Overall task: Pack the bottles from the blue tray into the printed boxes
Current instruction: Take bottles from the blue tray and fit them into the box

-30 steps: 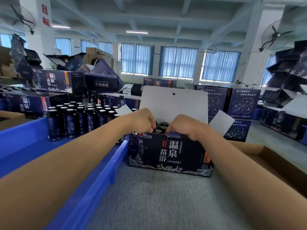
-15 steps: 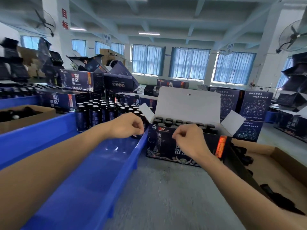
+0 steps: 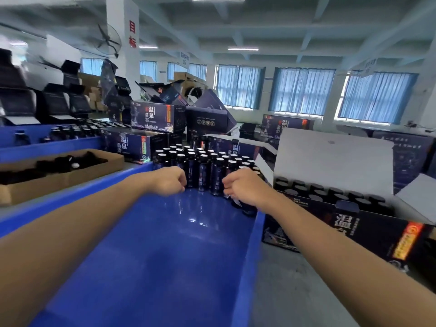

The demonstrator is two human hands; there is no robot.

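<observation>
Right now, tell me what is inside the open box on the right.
Rows of dark bottle caps show inside the open box, under its raised lid. The box's front hides the bottle bodies, so labels and the box floor cannot be seen.

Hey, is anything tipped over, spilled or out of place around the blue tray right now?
Nothing spilled or toppled: the bottles stand upright in the blue tray, and those in the open printed box sit in rows. Only the boxes piled behind lean askew.
</observation>
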